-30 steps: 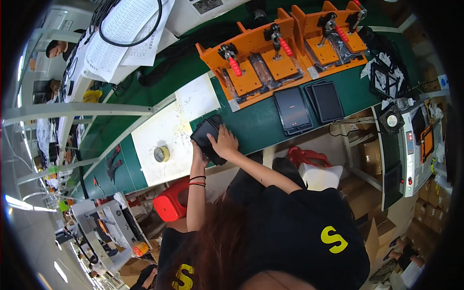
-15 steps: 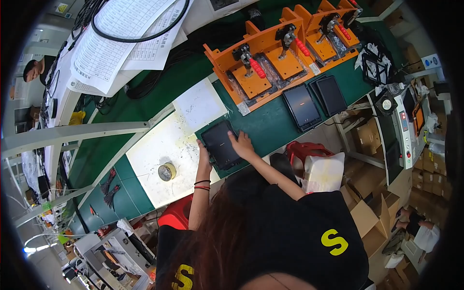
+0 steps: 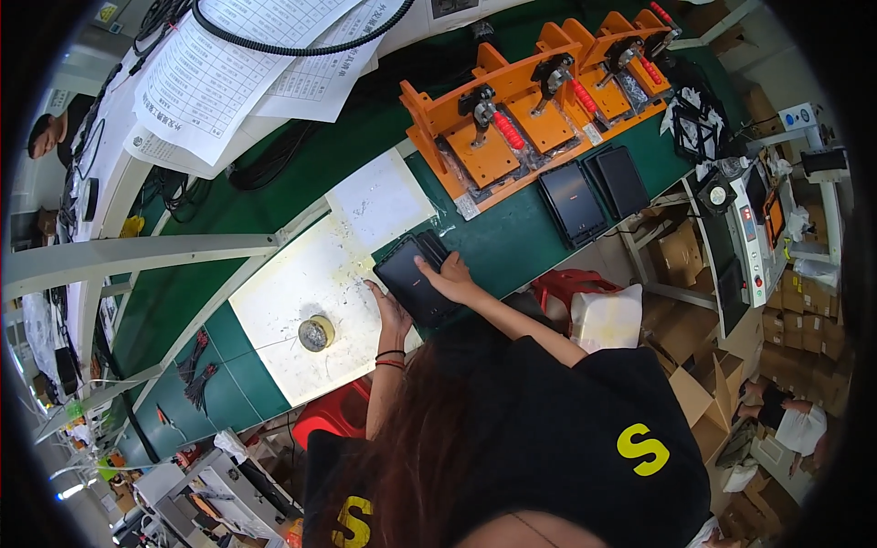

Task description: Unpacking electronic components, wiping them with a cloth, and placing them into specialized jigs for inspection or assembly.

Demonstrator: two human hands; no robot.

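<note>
A flat black rectangular device [image 3: 402, 270], like a tablet or a casing, is between my hands near the bench's front edge. It looks tilted, and another black piece [image 3: 433, 243] shows behind its far right edge. My left hand [image 3: 393, 312] grips the left side, thumb along the edge. On the right side, my right hand [image 3: 449, 278] has its thumb on the face and its fingers round the edge, partly hidden. Further right on the green bench lie two stacks of similar black devices, the nearer stack [image 3: 574, 203] and the further stack [image 3: 618, 181].
Orange fixtures [image 3: 484, 163] with red-handled toggle clamps stand along the back. A solder-wire spool [image 3: 316, 333] sits on the white sheet [image 3: 274, 306] to the left, with cable bundles [image 3: 196, 384] beyond. A white shelf post [image 3: 146, 253] crosses the left. Cardboard boxes [image 3: 694, 402] stand at right.
The black device has been raised and tilted off the bench, exposing another black piece behind it. My right hand has gone from lying on its face to gripping its side. The view has shifted slightly.
</note>
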